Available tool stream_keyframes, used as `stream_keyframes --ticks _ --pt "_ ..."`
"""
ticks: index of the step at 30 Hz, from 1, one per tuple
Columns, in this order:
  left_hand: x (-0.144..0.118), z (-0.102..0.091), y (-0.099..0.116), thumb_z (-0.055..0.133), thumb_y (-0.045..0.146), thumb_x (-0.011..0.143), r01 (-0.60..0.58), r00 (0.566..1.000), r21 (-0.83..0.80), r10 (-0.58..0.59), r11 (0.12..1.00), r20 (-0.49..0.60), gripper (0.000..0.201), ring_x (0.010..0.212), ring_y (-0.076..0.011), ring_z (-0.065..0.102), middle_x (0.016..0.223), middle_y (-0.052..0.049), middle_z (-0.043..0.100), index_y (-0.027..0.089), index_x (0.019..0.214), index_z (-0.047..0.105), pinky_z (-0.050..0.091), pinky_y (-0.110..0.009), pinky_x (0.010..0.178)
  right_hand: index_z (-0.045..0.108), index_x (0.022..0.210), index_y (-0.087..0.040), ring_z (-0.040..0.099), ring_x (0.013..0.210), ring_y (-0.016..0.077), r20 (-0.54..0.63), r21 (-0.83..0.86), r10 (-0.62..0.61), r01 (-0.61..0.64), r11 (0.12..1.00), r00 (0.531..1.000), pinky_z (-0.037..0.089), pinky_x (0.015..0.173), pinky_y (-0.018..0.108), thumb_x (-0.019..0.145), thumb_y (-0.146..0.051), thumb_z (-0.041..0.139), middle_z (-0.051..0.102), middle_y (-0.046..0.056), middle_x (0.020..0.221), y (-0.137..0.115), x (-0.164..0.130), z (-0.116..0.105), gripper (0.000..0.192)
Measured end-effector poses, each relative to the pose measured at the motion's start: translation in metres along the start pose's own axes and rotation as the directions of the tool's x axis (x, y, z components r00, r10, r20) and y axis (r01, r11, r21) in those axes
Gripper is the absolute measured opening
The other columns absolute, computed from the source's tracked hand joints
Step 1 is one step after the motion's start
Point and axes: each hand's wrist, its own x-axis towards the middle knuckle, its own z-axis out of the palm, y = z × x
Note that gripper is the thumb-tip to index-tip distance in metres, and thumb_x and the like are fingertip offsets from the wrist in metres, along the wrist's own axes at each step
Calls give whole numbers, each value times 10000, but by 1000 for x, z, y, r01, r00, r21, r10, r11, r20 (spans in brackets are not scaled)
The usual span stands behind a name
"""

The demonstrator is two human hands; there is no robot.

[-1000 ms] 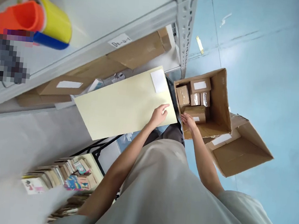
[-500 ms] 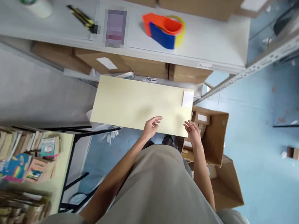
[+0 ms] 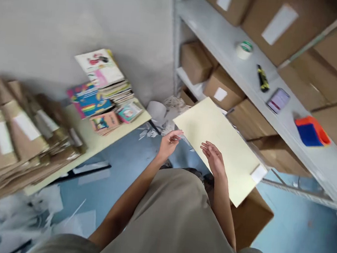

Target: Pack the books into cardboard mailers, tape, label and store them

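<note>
A cream-coloured tabletop [image 3: 223, 139] stretches at an angle in front of me, with a small white paper or label [image 3: 258, 173] near its right corner. Just off its near edge is my left hand [image 3: 169, 143], fingers bent and apart, holding nothing. Over the near edge of the same surface hovers my right hand [image 3: 214, 158], its fingers loosely spread with nothing in them. Whether the right hand touches the surface I cannot tell.
On the left table lie colourful books [image 3: 96, 99] and a stack of flattened cardboard boxes [image 3: 25, 128]. The grey shelf [image 3: 280, 79] carries a tape roll [image 3: 244, 50], utility knife [image 3: 263, 78], phone [image 3: 278, 100] and tape dispenser [image 3: 312, 131]. Scrap paper [image 3: 41, 209] litters the floor.
My view has swung left, bringing the books and flattened boxes further in and moving the shelf to the right. My right hand has shifted from the surface's right corner towards its near edge.
</note>
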Motion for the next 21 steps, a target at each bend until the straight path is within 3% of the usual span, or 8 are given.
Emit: stream_keyframes --ticks 4,8,15,21 --pt "-10 -85 9 690 119 771 -21 966 -20 15 1000 -257 525 963 -229 810 1308 -87 913 231 1250 873 690 -400 957 872 1294 -342 815 1440 355 190 -137 79 -53 989 979 585 1348 541 873 -702 998 887 94 1449 -8 39 90 568" --pt "-27 -146 4 696 154 807 -33 885 -42 9 999 -465 527 1021 -239 822 1333 -99 911 228 1304 859 691 -419 1010 866 1270 -329 820 1419 356 330 -243 136 -55 968 934 594 1343 527 863 -718 989 890 102 1422 -12 71 172 576" --pt "-41 -214 -10 702 182 792 -3 720 -113 -77 994 -689 556 1005 -230 819 1360 -139 900 203 1332 835 676 -425 1039 874 1224 -323 845 1353 339 528 -348 267 -81 934 807 626 1281 494 848 -679 1031 904 84 1358 3 133 281 541" --pt "-27 -264 14 679 180 795 2 600 -87 -70 996 -797 556 1126 -256 847 1397 -136 891 211 1329 830 683 -446 1071 865 1187 -301 856 1321 331 583 -431 376 -119 895 720 625 1257 477 893 -649 1004 908 97 1327 13 175 361 476"
